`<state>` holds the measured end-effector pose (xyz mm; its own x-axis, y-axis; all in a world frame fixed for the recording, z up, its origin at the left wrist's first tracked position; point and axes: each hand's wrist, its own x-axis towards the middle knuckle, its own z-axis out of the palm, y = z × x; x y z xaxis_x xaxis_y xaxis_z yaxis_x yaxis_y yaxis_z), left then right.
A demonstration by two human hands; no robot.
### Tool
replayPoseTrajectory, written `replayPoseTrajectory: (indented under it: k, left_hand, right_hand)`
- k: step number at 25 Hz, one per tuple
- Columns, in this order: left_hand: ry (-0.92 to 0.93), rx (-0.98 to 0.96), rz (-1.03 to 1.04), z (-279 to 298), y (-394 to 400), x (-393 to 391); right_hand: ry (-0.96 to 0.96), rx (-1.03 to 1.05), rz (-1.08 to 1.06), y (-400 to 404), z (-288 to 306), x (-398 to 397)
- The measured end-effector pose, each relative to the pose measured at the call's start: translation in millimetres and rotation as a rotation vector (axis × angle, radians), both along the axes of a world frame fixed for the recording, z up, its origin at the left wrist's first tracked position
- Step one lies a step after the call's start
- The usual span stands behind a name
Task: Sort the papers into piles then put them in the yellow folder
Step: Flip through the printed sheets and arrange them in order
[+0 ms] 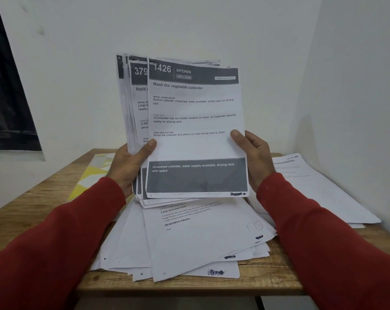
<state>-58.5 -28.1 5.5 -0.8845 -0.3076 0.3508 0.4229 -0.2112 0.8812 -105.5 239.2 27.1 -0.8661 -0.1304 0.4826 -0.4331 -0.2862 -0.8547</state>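
Note:
I hold a fanned stack of printed sheets (196, 121) upright above the table, its front page headed "1426 KITCHEN". My left hand (131, 164) grips the stack's left edge, thumb on the front. My right hand (252, 155) grips the right edge of the front sheet, thumb on the page. Below the stack a loose, messy pile of papers (189, 240) lies on the wooden table (268, 274). The yellow folder (93, 173) lies flat at the table's back left, partly hidden by my left hand and sleeve.
A second spread of white sheets (312, 189) lies at the table's right side against the wall. White walls close in behind and to the right. A dark panel (3, 97) hangs on the left wall. The table's front edge is close to me.

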Motion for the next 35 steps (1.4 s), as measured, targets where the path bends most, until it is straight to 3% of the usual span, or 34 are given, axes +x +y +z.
replayPoseTrajectory:
  k: [7, 16, 20, 22, 25, 29, 35]
  left_hand:
    - [-0.014, -0.006, 0.001, 0, 0, 0]
    - [-0.026, 0.067, 0.027, 3, -4, -1]
    - [-0.017, 0.105, -0.027, 6, -6, 3]
    - [-0.026, 0.109, -0.066, 6, -7, 3]
    - [-0.068, 0.124, -0.134, 6, -5, 3]
    - [-0.087, 0.127, -0.188, 4, -4, 2]
    - [-0.106, 0.114, -0.207, 4, -8, 1]
  right_hand:
    - [0.004, 0.092, -0.117, 2, -3, -9]
    - [-0.19, 0.0, -0.877, 59, -16, -53]
    - [-0.163, -0.027, -0.999, 65, -14, -53]
    - [-0.116, 0.014, -0.887, 61, -13, -51]
    - [-0.006, 0.093, -0.504, 29, -14, -35]
    - [0.03, 0.053, -0.089, -9, -12, -8]
    - [-0.11, 0.025, 0.034, -12, -9, 1]
